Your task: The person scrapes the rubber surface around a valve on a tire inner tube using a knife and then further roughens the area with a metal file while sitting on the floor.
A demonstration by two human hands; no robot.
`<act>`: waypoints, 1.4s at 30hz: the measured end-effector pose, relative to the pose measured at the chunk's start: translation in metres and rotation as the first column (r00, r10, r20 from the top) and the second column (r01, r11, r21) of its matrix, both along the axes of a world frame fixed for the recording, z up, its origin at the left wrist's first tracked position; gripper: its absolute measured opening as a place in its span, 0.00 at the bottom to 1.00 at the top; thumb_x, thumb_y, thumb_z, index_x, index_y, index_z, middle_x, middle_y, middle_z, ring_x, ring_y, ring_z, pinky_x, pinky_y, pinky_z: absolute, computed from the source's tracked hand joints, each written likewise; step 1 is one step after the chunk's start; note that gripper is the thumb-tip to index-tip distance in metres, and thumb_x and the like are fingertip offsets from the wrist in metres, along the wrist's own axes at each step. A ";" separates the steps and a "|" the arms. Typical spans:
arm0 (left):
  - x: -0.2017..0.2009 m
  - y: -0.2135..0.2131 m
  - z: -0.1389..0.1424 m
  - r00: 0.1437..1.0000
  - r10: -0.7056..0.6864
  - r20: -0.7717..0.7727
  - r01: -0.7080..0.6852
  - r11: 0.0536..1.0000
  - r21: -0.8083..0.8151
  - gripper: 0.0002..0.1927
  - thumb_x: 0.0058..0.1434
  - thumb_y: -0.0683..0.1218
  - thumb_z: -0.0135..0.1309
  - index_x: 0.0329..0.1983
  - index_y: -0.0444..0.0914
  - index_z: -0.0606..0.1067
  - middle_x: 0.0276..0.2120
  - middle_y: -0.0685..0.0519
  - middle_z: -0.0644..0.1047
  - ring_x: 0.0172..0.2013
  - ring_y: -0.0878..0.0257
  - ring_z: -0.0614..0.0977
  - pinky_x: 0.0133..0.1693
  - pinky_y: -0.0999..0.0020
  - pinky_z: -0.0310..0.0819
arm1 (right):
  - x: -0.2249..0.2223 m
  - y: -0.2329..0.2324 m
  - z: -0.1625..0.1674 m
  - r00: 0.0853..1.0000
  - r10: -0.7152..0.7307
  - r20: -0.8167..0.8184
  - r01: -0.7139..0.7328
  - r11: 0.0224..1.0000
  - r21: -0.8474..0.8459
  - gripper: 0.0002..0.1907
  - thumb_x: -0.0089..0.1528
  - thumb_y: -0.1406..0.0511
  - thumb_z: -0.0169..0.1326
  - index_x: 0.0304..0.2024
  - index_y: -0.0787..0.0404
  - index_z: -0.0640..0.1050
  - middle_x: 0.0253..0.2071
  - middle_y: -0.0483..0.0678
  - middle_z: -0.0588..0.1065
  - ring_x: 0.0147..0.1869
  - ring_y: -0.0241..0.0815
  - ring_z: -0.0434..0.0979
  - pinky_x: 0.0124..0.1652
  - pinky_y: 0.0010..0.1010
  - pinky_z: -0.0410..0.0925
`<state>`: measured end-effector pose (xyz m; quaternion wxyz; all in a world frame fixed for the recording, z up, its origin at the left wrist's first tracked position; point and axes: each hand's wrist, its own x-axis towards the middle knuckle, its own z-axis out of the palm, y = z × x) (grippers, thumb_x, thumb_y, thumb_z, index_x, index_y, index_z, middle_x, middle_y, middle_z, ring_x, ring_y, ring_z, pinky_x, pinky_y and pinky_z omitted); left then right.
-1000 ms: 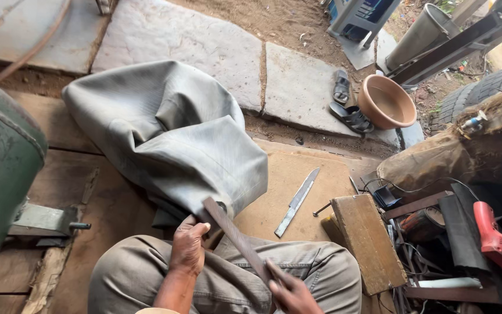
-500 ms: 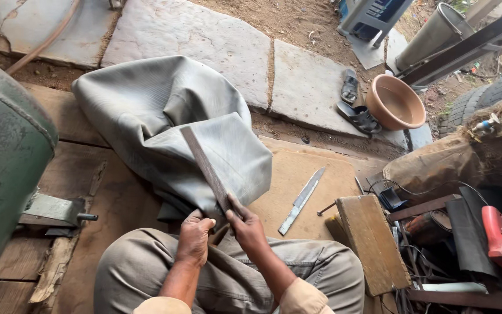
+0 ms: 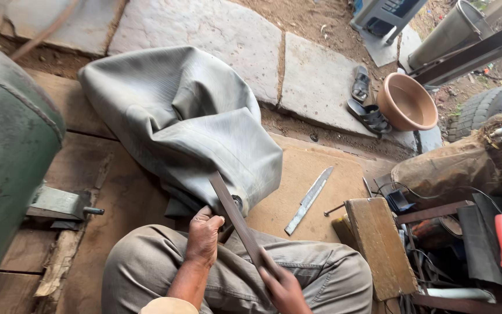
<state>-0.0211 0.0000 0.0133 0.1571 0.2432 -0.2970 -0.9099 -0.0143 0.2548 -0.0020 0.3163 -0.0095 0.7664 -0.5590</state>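
gripping a flat metal strip with right hand, left hand beside.

Worn brown wooden plank floor carries a big crumpled grey rubber sheet, a flat tan board with a long bare metal blade lying on it, and a rectangular wooden block just beside the board. Beyond the planks, grey stone slabs on bare dirt hold a pair of dark sandals and a round terracotta bowl, touching the sandals. A grey metal bracket sits on the planks at left.
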 end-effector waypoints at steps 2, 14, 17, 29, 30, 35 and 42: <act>0.000 -0.003 -0.002 1.000 0.010 0.017 -0.009 0.999 -0.051 0.12 0.54 0.31 0.48 0.36 0.32 0.79 0.33 0.55 0.79 0.33 0.69 0.75 0.40 0.74 0.70 | -0.026 -0.048 0.012 0.988 0.117 -0.104 -0.106 0.989 0.101 0.30 0.66 0.59 0.54 0.70 0.54 0.70 0.26 0.39 0.69 0.26 0.26 0.62 0.26 0.20 0.59; 0.006 -0.004 0.008 0.996 0.019 0.090 -0.015 0.999 -0.049 0.09 0.53 0.32 0.49 0.33 0.34 0.76 0.31 0.57 0.78 0.32 0.69 0.74 0.40 0.74 0.68 | -0.029 -0.002 0.050 0.989 0.129 -0.069 -0.123 0.989 0.078 0.30 0.65 0.59 0.54 0.70 0.55 0.70 0.23 0.37 0.64 0.25 0.29 0.61 0.26 0.23 0.58; 0.003 -0.001 0.000 0.999 0.045 0.025 -0.044 0.998 -0.037 0.08 0.54 0.31 0.50 0.34 0.34 0.76 0.29 0.57 0.75 0.31 0.69 0.71 0.38 0.73 0.65 | -0.002 0.042 0.041 0.913 0.249 -0.324 -0.322 0.927 -0.194 0.27 0.71 0.65 0.52 0.70 0.67 0.66 0.46 0.49 0.69 0.49 0.40 0.65 0.47 0.27 0.58; 0.002 -0.007 0.005 0.999 0.000 0.036 0.001 1.000 -0.031 0.09 0.54 0.31 0.50 0.35 0.34 0.77 0.30 0.54 0.77 0.29 0.67 0.74 0.35 0.70 0.68 | -0.072 -0.132 0.052 0.936 0.049 -0.349 -0.117 0.977 -0.178 0.27 0.67 0.60 0.54 0.69 0.60 0.70 0.40 0.40 0.74 0.37 0.28 0.64 0.36 0.21 0.62; 0.003 -0.008 0.004 0.999 -0.001 0.044 0.003 0.999 -0.039 0.10 0.53 0.32 0.49 0.35 0.33 0.77 0.31 0.55 0.78 0.30 0.67 0.75 0.37 0.72 0.69 | -0.073 -0.130 0.054 0.980 0.006 -0.197 -0.039 0.986 -0.161 0.29 0.66 0.60 0.54 0.70 0.58 0.70 0.33 0.36 0.73 0.29 0.27 0.60 0.29 0.20 0.61; 0.003 -0.005 0.002 0.999 0.030 0.036 -0.027 0.998 -0.058 0.10 0.54 0.31 0.49 0.35 0.32 0.79 0.31 0.55 0.78 0.31 0.68 0.74 0.39 0.73 0.68 | -0.036 -0.027 0.049 0.995 0.098 -0.028 -0.095 0.992 0.087 0.29 0.65 0.59 0.54 0.70 0.53 0.71 0.22 0.36 0.63 0.25 0.29 0.60 0.25 0.24 0.59; 0.001 -0.001 -0.005 0.998 0.016 0.063 -0.015 0.999 -0.028 0.12 0.52 0.32 0.47 0.35 0.33 0.79 0.32 0.56 0.79 0.32 0.69 0.76 0.40 0.75 0.70 | 0.011 0.024 0.019 0.973 0.150 -0.175 -0.154 0.988 -0.011 0.28 0.66 0.61 0.55 0.68 0.62 0.69 0.61 0.50 0.77 0.63 0.32 0.73 0.61 0.23 0.60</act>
